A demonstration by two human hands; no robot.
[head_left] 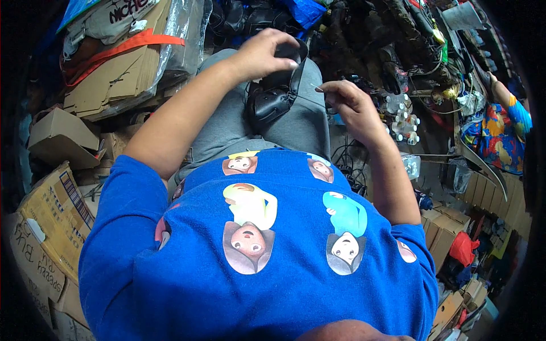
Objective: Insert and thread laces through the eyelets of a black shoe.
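Note:
A black leather shoe [270, 106] rests on my lap between my thighs, its rounded toe toward me and its raised back part farther away. My left hand [263, 54] curves over the far upper part of the shoe, thumb and fingers bent about its edge; some fingertips are hidden. To the right, my right hand [354, 105] is closed in a pinch on a thin needle-like tool [316, 87], its tip pointing left toward the shoe. A fine thread [310, 103] stretches from the shoe's side toward my right hand.
Flattened cardboard [122, 79] in clear plastic and an open carton [62, 136] stand at left. Dark piled items [352, 34] lie ahead. Several small bottles [402, 119] stand to the right. Another person's arm [501, 94] shows at far right, beside a curved metal piece [483, 165].

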